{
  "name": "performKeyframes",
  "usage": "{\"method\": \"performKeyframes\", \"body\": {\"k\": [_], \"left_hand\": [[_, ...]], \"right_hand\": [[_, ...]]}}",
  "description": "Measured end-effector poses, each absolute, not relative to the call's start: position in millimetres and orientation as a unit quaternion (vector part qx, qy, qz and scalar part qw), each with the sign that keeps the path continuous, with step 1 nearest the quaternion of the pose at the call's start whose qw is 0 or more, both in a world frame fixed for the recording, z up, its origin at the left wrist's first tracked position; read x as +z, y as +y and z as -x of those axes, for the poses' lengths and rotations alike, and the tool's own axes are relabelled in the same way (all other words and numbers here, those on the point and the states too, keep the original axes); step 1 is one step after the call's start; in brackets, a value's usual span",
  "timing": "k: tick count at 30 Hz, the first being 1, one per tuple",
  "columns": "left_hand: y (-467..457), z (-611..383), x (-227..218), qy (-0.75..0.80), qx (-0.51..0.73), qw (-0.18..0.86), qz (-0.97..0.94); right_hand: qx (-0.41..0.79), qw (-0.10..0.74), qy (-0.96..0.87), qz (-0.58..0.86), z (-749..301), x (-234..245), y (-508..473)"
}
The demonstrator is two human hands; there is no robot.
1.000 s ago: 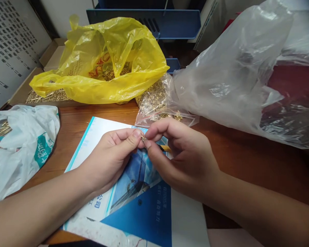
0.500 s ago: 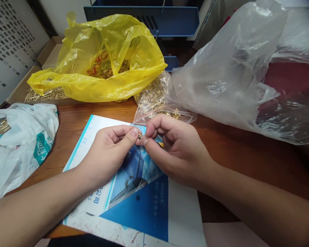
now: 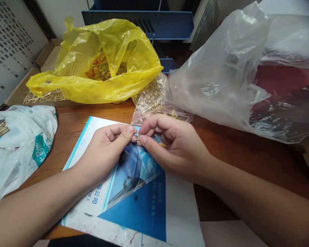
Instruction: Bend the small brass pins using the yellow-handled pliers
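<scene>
- Head view: both hands meet over a printed booklet (image 3: 141, 206) that lies flat on the wooden bench (image 3: 74, 118).
- Left hand (image 3: 105, 149): the fingers (image 3: 126, 134) are closed in a pinch, thumb against forefinger, tips pointing right.
- Right hand (image 3: 175, 151): the fingers (image 3: 149, 125) are closed in a matching pinch, tips pointing left; the other fingers are curled under the palm.
- Brass pin (image 3: 136, 139): a very small, thin piece sits in the narrow gap where the two pinches meet, above the upper edge of the booklet. Both hands have hold of it, one at each end.
- Long axis: the pin appears to run left to right, from one pinch to the other, roughly level with the bench. It is too small to confirm the exact tilt.
- Nearness: neither hand is nearer; the pin touches both sets of fingertips.
- Yellow piece (image 3: 162, 145): a short bit shows under the curled right fingers; what it is cannot be told.
- Small clear bag (image 3: 151, 97) of similar brass pieces lies just beyond the hands, on the far side, nearest the right hand.
- Yellow bag (image 3: 98, 61) stands behind the left hand, well apart; more brass pieces show inside it.
- White bag (image 3: 15, 147) lies to the left; a large clear bag (image 3: 221, 75) fills the right.
</scene>
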State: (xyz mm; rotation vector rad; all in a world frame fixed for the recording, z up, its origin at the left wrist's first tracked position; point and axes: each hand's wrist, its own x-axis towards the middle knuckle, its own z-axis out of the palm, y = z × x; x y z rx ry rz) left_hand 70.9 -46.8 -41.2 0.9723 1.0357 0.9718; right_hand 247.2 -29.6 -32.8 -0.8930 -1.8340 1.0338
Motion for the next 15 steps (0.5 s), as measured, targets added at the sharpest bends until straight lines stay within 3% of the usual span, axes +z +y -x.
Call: {"method": "performKeyframes", "body": {"k": [7, 15], "left_hand": [[-46.8, -70.4, -35.8, 0.467, 0.423, 0.651, -0.423], [-49.6, -67.5, -29.1, 0.48, 0.36, 0.641, -0.479]], "right_hand": [[0.295, 0.391, -0.803, 0.339, -254.4, -26.5, -25.8], [0.322, 0.289, -0.803, 0.41, -257.5, -24.2, -22.6]]}}
